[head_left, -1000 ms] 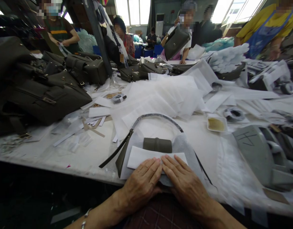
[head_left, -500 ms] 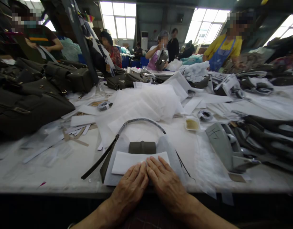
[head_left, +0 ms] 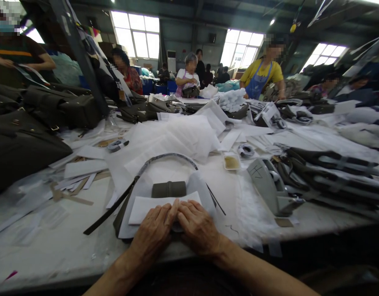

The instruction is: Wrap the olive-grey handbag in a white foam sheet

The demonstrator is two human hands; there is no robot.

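A dark olive handbag (head_left: 118, 221) lies near the table's front edge, its wrapped handle (head_left: 167, 156) arched away from me. Thin white tissue (head_left: 204, 193) covers most of its front, leaving an olive flap tab (head_left: 168, 189) showing. Across the tissue lies a folded white paper (head_left: 143, 208). My left hand (head_left: 154, 228) is closed over the near edge of this paper, fingers close together. Right beside it, my right hand (head_left: 198, 226) is closed on the paper too, its index side touching the left fingertips. Both thumbs are hidden beneath the hands.
Dark bags (head_left: 26, 152) are piled at left. White sheets (head_left: 180, 137) lie behind the handbag. At right are a small dish of yellowish stuff (head_left: 232, 161), a grey tape dispenser (head_left: 266, 185) and stacked dark straps (head_left: 337, 176). Several people work across the table.
My view has turned, so the scene sits further left. The right fingers have drawn closer together and bent more over the white paper. The handbag stays in place on the table.
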